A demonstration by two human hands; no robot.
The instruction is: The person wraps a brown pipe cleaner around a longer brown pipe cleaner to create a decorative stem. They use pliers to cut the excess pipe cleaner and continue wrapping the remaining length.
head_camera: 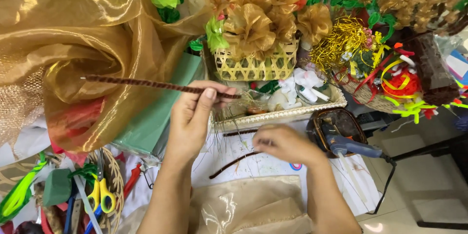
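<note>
My left hand (192,114) is raised above the table and pinches a long brown fuzzy wire stem (151,85) that sticks out level to the left, over the gold sheer fabric (73,39). My right hand (285,144), blurred, hovers low over the white paper sheet (253,165), its fingers curled beside two more brown wire stems (234,162) lying there. Whether it grips one I cannot tell. A folded piece of gold sheer fabric (248,207) lies at the near edge between my forearms.
A woven basket of gold fabric flowers (256,63) stands behind my hands. A tray (282,114) holds small white items. A glue gun (348,146) rests in a brown dish at right. Yellow-handled scissors (102,197) lie in a round basket at left. A green foam block (156,112) leans under the fabric.
</note>
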